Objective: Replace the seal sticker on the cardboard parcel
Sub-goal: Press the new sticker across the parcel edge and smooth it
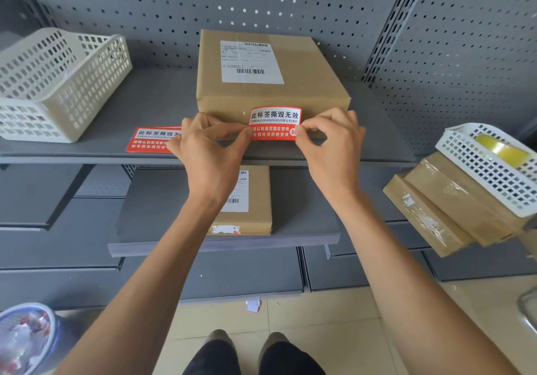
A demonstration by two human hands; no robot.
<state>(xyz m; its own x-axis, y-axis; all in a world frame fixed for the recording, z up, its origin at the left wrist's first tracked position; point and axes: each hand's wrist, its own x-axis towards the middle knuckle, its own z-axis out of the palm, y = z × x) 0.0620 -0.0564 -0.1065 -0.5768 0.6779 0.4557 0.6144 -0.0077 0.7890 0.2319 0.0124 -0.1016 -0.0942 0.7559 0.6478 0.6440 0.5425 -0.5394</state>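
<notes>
My left hand (207, 145) and right hand (328, 139) pinch the new red sticker (274, 123) against the box (270, 84); pressing it flat is left.

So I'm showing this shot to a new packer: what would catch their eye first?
The red seal sticker, pinched by the left hand and right hand against the front edge of the cardboard parcel on the grey shelf. Next, a second red sticker lying flat on the shelf just left of the hands.
</notes>
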